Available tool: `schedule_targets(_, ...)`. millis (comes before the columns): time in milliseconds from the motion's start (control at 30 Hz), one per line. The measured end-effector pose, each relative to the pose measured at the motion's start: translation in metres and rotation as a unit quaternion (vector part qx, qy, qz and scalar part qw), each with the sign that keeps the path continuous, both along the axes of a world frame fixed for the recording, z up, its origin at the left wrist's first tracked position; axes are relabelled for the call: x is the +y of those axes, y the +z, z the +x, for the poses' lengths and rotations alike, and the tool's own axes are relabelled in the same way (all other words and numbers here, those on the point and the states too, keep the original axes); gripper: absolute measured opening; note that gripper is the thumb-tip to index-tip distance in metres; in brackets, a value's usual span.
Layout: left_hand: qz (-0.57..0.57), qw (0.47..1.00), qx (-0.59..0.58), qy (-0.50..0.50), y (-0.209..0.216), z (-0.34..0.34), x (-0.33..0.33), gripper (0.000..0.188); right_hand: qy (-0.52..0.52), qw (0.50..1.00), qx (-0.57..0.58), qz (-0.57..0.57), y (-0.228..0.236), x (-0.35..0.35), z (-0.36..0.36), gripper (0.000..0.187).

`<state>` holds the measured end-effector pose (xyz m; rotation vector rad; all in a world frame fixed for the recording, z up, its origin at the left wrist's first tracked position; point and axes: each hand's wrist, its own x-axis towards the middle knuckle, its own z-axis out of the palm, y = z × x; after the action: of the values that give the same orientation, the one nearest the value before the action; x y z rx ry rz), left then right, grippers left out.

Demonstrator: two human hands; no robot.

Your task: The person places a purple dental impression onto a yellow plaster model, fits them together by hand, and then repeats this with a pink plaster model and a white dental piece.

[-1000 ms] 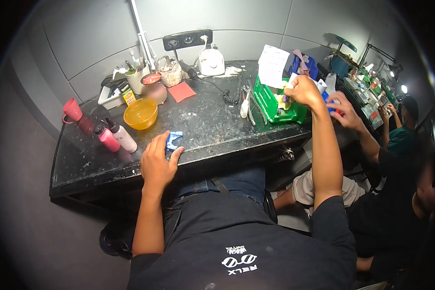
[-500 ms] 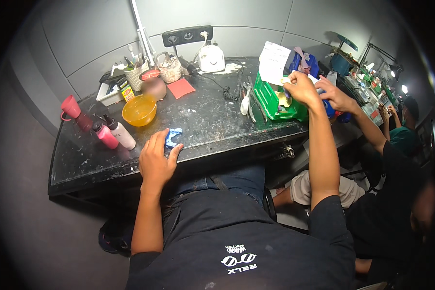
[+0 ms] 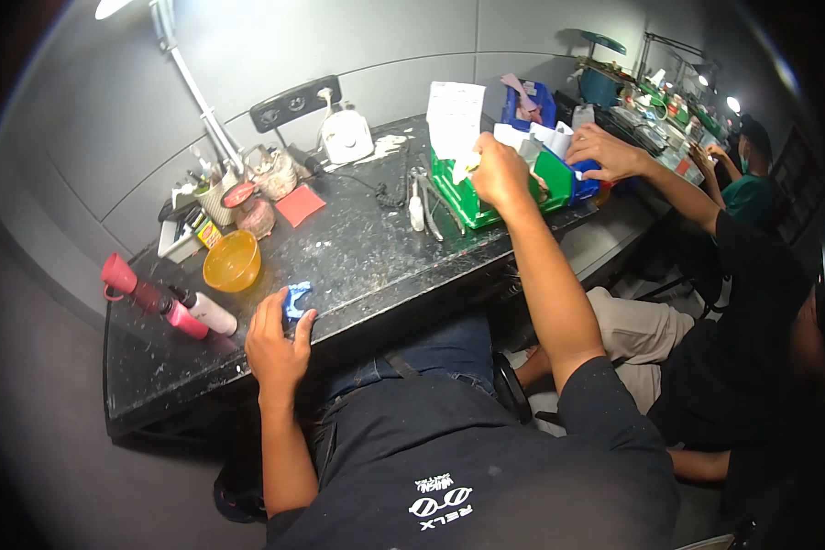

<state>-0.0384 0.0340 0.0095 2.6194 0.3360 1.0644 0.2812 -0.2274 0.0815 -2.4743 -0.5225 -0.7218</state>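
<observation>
My left hand [image 3: 277, 346] rests at the table's front edge, thumb and fingers around a blue horseshoe-shaped piece [image 3: 295, 301] like a dental arch. Over the left side of a green plastic bin [image 3: 486, 216], my right hand [image 3: 502, 174] is closed in a pinch. A small pale yellow piece [image 3: 469, 165] shows at its fingertips; its kind is too small to tell. A white paper sheet [image 3: 456, 119] with writing stands up behind the bin's left part. My right hand and forearm partly hide what lies in the bin.
Beside me a co-worker's hand [image 3: 605, 154] reaches to a blue bin [image 3: 585, 183]. Metal hand tools [image 3: 431, 209] lie left of the green bin. An orange bowl [image 3: 232, 261], two bottles [image 3: 213, 312], a red square sheet [image 3: 300, 206] and a white device [image 3: 346, 137] stand or lie leftward.
The whole view has swung, shifting the bench leftward. My right hand has moved left across the green bin with the pale piece. My left hand stays at the blue piece.
</observation>
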Motion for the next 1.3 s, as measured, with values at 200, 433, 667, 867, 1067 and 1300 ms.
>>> schedule_targets(200, 0.004, 1.000, -0.001, -0.004, 0.000, 0.000, 0.001, 0.046, 0.014, 0.999, 0.035, 0.019, 0.003, -0.003, 0.001, 0.043)
schedule_targets(433, -0.004, 1.000, 0.003, 0.001, 0.001, -0.001, -0.001, 0.047, 0.084, 0.991, 0.000, 0.101, 0.016, -0.069, 0.009, 0.037)
schedule_targets(667, -0.004, 1.000, 0.007, 0.000, 0.000, 0.000, -0.001, 0.047, 0.048, 0.984, 0.155, -0.074, -0.006, -0.126, 0.043, 0.040)
schedule_targets(867, -0.006, 1.000, 0.007, -0.002, 0.001, 0.001, -0.003, 0.047, 0.016, 0.985, 0.104, -0.137, -0.008, -0.119, 0.031, 0.031)
schedule_targets(1067, -0.001, 1.000, 0.003, -0.002, 0.000, 0.000, -0.001, 0.046, 0.038, 0.993, 0.110, -0.012, -0.003, -0.128, 0.019, 0.029)
schedule_targets(1300, 0.003, 1.000, 0.006, -0.001, 0.000, 0.002, -0.001, 0.047, 0.110, 0.971, 0.051, 0.207, -0.007, -0.155, 0.014, 0.028)
